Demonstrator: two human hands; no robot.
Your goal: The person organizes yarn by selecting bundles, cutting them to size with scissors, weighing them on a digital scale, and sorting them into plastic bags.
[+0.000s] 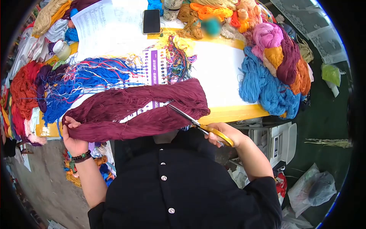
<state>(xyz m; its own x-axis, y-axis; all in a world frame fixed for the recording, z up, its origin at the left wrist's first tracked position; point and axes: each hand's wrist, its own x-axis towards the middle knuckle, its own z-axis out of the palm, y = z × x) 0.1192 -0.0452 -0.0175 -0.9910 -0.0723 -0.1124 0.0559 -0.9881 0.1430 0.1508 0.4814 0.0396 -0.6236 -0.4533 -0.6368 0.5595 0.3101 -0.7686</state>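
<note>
A large loop of maroon thread, a skein (152,124), lies stretched across the front of the table. At its left end my left hand (74,134) is hooked into the loop, with the thread passing over the palm and fingers. My right hand (225,135) grips yellow-handled scissors (221,134) at the right. Their blades point up and left, and the tips reach into the skein near its right end. Under the loop shows part of a white and purple punched card (155,68) with threads tied along its edges.
Blue thread (91,76) with red and white strands spreads at the left. Skeins of blue yarn (263,84) hang at the right edge. A phone (151,21), paper sheets (99,26), a jar (61,49) and orange yarn (211,11) lie toward the back.
</note>
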